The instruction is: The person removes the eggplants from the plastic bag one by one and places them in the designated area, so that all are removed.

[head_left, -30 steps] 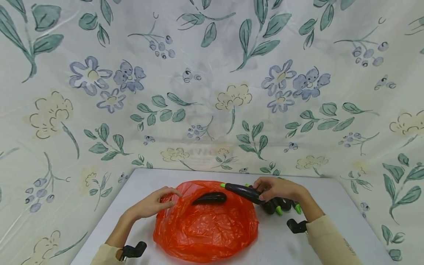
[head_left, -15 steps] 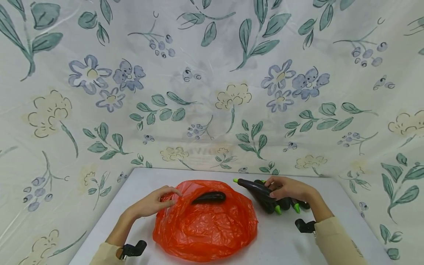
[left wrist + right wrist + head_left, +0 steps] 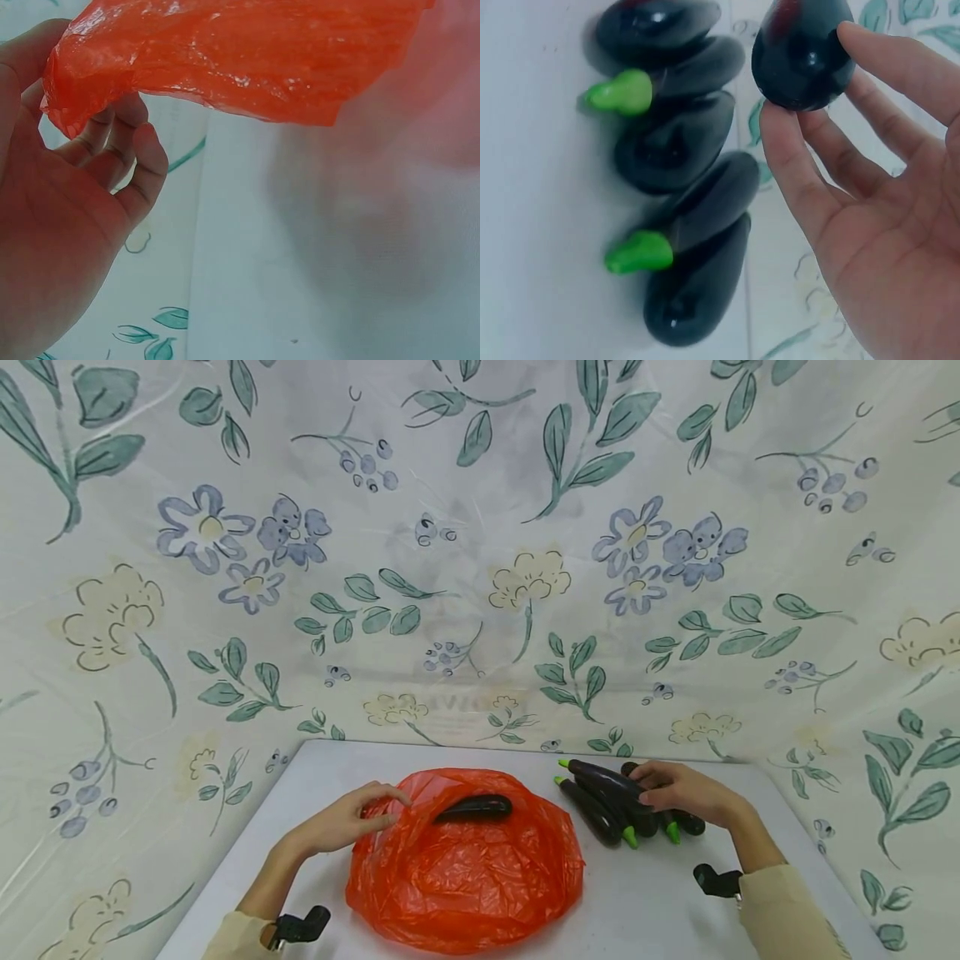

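Observation:
In the head view, my left hand (image 3: 343,818) pinches the left rim of a crumpled red plastic bag (image 3: 465,893). The left wrist view shows the bag's edge (image 3: 225,67) running between thumb and fingers. One dark eggplant (image 3: 476,807) lies in the bag's opening. At the right, my right hand (image 3: 686,789) holds another eggplant (image 3: 600,772) by its thick end, its green stem pointing left. Seen from the right wrist, the held eggplant (image 3: 802,56) sits between thumb and fingertips, apart from the row of eggplants (image 3: 675,146).
Several eggplants (image 3: 596,814) lie side by side right of the bag, their green stems facing alternate ways. They rest on a white table (image 3: 675,910). Behind the table's far edge hangs a floral cloth (image 3: 465,635).
My right hand has carried its eggplant rightward, from over the bag's edge to above the other eggplants. My left hand and the bag stay in place.

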`<state>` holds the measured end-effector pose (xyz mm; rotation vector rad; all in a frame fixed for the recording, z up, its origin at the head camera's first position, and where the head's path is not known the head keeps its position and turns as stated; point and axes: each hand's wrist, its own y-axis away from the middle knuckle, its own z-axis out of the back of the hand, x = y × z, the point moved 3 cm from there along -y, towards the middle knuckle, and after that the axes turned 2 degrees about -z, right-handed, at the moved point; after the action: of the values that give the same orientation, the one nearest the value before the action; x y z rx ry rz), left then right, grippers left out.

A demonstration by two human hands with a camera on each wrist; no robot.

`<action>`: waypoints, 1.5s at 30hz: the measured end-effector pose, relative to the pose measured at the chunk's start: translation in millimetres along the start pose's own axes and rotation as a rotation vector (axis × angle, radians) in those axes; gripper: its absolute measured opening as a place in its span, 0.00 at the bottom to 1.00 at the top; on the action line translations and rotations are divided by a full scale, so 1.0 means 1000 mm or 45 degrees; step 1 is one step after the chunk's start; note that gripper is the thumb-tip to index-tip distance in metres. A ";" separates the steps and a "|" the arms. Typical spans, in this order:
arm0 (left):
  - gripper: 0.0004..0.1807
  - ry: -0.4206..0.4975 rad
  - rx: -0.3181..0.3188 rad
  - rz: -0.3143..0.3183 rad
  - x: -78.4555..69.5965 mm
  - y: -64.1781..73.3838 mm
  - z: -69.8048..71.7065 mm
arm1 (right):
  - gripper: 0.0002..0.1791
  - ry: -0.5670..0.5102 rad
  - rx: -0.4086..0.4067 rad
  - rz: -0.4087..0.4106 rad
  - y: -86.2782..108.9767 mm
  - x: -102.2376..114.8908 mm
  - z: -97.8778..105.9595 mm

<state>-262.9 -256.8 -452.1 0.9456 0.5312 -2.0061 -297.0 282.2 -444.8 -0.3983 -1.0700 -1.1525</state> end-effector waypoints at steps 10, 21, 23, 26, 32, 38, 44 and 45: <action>0.15 0.016 0.008 -0.009 0.002 -0.001 0.000 | 0.29 -0.062 -0.019 0.032 0.013 -0.018 0.015; 0.15 -0.003 0.001 0.010 0.002 -0.001 0.000 | 0.29 0.003 -0.130 -0.003 0.027 -0.027 0.027; 0.15 -0.002 0.001 0.010 0.003 -0.001 0.000 | 0.29 0.020 -0.155 -0.006 0.029 -0.029 0.029; 0.15 0.002 0.002 0.008 0.002 -0.001 0.000 | 0.30 0.042 -0.188 -0.018 0.031 -0.033 0.031; 0.15 0.002 0.000 0.006 0.002 -0.001 0.000 | 0.33 0.025 -0.273 -0.034 0.034 -0.043 0.034; 0.15 0.003 -0.003 0.013 0.002 0.000 0.000 | 0.33 0.045 -0.385 -0.043 0.039 -0.052 0.035; 0.15 0.009 -0.001 0.018 0.002 0.000 -0.001 | 0.31 0.043 -0.468 -0.087 0.046 -0.064 0.037; 0.15 0.010 0.001 0.018 0.002 0.000 -0.001 | 0.31 0.043 -0.478 -0.097 0.047 -0.065 0.038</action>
<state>-263.6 -257.4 -454.1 0.9558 0.5268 -1.9904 -274.3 364.6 -470.1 -0.6331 -0.8438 -1.4278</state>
